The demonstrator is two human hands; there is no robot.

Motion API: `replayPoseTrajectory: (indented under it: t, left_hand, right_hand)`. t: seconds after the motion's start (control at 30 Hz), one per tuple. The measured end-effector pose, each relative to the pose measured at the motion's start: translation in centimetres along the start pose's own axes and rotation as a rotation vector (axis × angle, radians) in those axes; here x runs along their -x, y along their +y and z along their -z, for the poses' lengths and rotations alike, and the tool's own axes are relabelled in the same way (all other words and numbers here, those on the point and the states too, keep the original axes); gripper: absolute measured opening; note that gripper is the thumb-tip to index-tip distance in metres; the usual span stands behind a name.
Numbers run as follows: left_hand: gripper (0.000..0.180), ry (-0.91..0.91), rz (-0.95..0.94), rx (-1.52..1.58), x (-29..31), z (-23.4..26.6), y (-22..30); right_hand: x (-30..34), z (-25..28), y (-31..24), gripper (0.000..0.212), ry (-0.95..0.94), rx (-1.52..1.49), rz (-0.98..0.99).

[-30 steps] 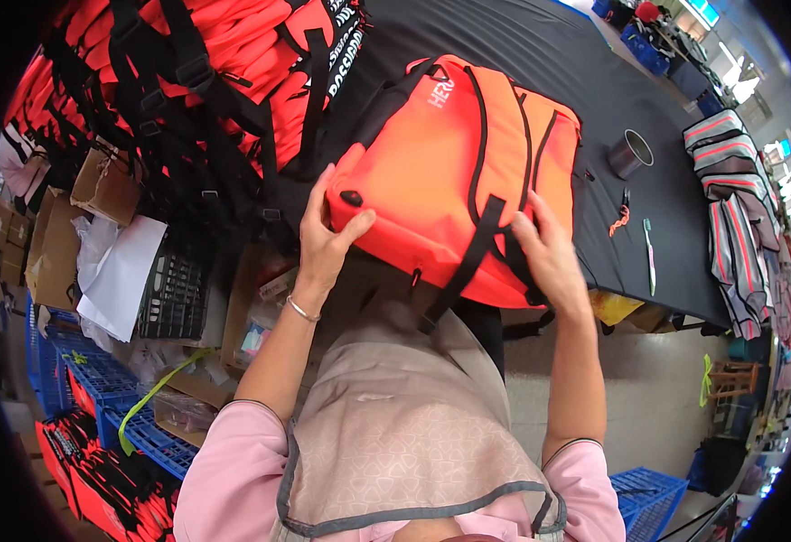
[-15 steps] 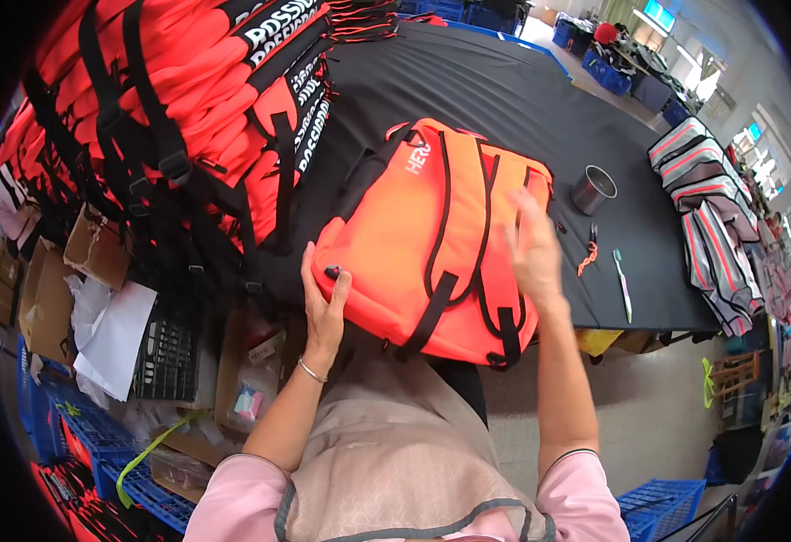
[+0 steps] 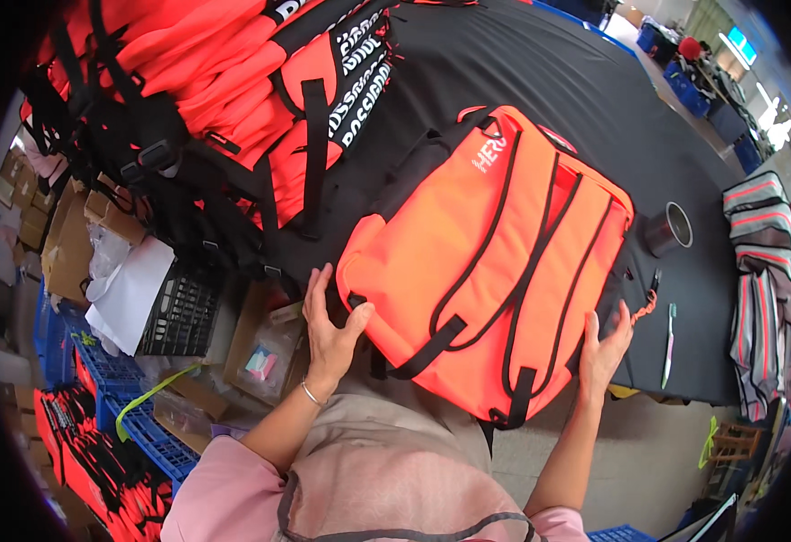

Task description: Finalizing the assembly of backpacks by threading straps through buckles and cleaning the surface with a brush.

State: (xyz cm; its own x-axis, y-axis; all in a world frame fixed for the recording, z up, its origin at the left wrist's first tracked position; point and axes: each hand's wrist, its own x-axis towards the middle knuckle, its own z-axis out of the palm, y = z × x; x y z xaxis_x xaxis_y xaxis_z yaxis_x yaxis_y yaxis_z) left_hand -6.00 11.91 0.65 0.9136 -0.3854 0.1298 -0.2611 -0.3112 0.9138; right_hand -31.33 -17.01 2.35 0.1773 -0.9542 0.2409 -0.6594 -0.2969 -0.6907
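Observation:
An orange-red backpack (image 3: 431, 262) with black-edged shoulder straps lies strap side up on the black-covered table, its bottom end toward me. My left hand (image 3: 330, 339) is at its lower left corner, thumb by the small black tab and fingers stretched apart along the side; they do not close around the bag. At the lower right side is my right hand (image 3: 601, 357), open, with thumb and fingers spread beside the bag's edge. Whether the right fingertips touch the fabric is hard to tell.
A tall pile of red and black backpacks (image 3: 233, 99) stands at the left. Right of the bag are a metal cup (image 3: 668, 229), a small tool with an orange cord (image 3: 652, 296) and a toothbrush (image 3: 669, 345). Striped grey bags (image 3: 757, 289) lie at the table's right edge.
My right hand has come down from above the straps to the bag's lower right side. My left hand remains at the left corner, its fingers looser. The whole view has shifted.

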Motion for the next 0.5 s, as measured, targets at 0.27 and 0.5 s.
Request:
replayPoseTrajectory:
  t: [0.27,0.5]
  left_hand:
    - [0.062,-0.158,-0.171,-0.372,-4.0,-0.2,4.4]
    - [0.056,-0.162,-0.063,-0.071,-10.1,-2.0,13.1]
  right_hand:
    - [-2.3,-0.8,-1.4,0.064,-0.207,-0.534,-0.355]
    - [-6.4,0.3,-5.3,0.069,-0.235,-0.571,-0.23]
